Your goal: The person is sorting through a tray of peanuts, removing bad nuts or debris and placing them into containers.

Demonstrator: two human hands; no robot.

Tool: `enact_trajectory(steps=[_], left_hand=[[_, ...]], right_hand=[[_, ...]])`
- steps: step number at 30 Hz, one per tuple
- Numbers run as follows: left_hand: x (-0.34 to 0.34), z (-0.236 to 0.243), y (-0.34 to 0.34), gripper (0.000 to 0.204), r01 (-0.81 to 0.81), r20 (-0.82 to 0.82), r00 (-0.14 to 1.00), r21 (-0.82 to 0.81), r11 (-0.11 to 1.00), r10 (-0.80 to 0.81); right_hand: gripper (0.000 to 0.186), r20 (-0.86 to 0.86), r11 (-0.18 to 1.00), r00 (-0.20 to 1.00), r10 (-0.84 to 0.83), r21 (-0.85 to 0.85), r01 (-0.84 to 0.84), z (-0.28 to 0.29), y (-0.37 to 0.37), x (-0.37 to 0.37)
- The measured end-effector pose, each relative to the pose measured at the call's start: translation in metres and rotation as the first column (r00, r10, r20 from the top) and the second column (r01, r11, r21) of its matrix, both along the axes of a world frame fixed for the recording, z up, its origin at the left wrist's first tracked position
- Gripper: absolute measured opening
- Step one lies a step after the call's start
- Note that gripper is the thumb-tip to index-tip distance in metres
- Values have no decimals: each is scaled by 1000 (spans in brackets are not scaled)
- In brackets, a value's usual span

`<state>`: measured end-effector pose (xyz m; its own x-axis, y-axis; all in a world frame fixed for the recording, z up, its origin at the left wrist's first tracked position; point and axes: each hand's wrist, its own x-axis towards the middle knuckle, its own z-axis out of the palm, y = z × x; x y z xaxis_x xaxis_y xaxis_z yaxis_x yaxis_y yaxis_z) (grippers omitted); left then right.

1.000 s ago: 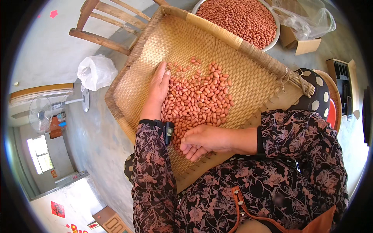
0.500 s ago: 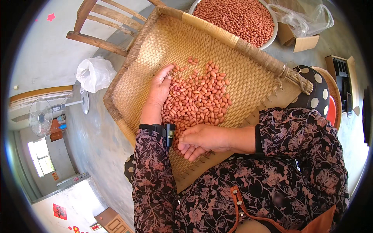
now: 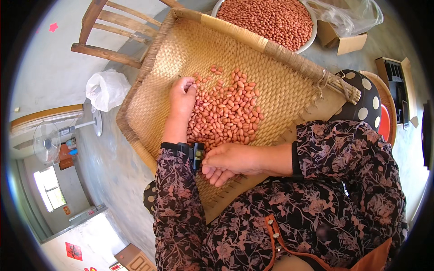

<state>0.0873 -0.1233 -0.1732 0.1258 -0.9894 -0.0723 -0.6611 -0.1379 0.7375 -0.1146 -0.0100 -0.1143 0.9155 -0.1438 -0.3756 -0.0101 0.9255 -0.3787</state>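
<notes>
A loose heap of shelled red-skinned peanuts (image 3: 230, 110) lies on a woven tray (image 3: 289, 86) with raised wooden-looking rims, tilted toward my lap. At the heap's left edge is my left hand (image 3: 181, 97), its fingers curled in beside a few peanuts; whatever they pinch is hidden. Across the tray's near side comes my right hand (image 3: 228, 161), low by the left wrist. Its fingers are bent together under the palm, and their contents cannot be seen. A black strap with a small device (image 3: 197, 156) sits on my left wrist.
Beyond the tray stands a wide basin (image 3: 266, 22) full of peanuts, next to a cardboard box (image 3: 352, 44) with a clear plastic bag (image 3: 348, 18). A wooden chair (image 3: 108, 53) and white bag (image 3: 106, 89) are at the left, with a fan (image 3: 47, 142) farther off.
My left hand's fingers have curled in from a more stretched pose at the heap's edge. The right hand stays near the left wrist. The whole view has shifted slightly.
</notes>
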Motion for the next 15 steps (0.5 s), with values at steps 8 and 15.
enact_trajectory(steps=[8,15], left_hand=[[-8,8,1,20,109,131,986,-9,994,-107],[-9,27,10,20,128,-22,992,64,990,-127]], right_hand=[[28,27,1000,999,29,-10,-28,-5,0,1],[28,16,1000,1000,26,-6,-26,-5,-1,0]])
